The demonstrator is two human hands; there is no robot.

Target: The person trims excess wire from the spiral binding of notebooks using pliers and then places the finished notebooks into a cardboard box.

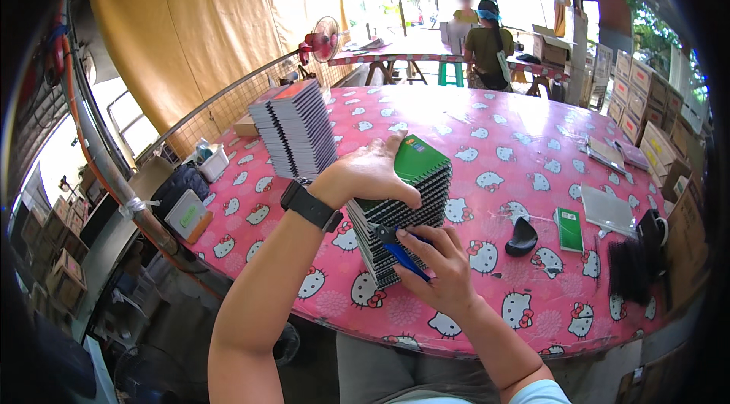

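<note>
My left hand lies flat on top of the green-covered notebook stack, fingers pressed over the top cover to steady it. My right hand is closed around blue-handled pliers, tip at the spiral edge of the stack about halfway down its side. The stack stands on the table, near the front edge, right before me.

Progress, judged from layout: mid-batch. The pliers sit partway down the wire bindings, so I'd say some of this stack is worked and the lower books are left; can't tell which wires are crimped, too small. A second tall stack of dark notebooks stands behind to the left, well apart; done or waiting, cannot tell. To the right lie a single green notebook, a clear plastic sleeve, a black curved object and a bundle of black wire combs, which suggests more binding is still to come.
</note>
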